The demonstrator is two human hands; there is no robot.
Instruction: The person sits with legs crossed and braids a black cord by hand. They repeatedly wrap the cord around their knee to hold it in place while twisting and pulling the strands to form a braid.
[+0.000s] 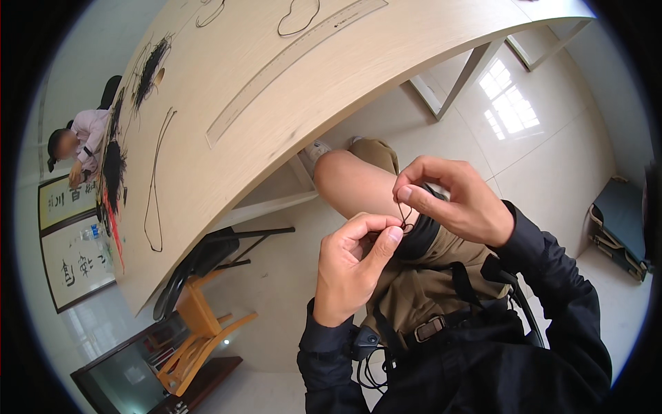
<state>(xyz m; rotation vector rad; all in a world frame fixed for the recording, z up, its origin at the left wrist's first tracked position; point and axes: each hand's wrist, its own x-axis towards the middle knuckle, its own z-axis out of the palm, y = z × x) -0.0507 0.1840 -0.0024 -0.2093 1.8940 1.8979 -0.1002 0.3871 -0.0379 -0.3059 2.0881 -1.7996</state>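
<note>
Above my lap, both hands work on a thin dark cord. My left hand pinches it between thumb and forefinger, where a small loop shows at the fingertips. Slightly higher and to the right, my right hand grips the cord's upper part, also with thumb and forefinger. A short stretch of cord runs between the two pinches. Whether the loop is knotted is too small to tell.
A pale wooden table curves across the front. On it lie a clear ruler, a looped cord, another cord loop, black strand bundles and red strands. A person sits at the far left; a wooden chair stands below.
</note>
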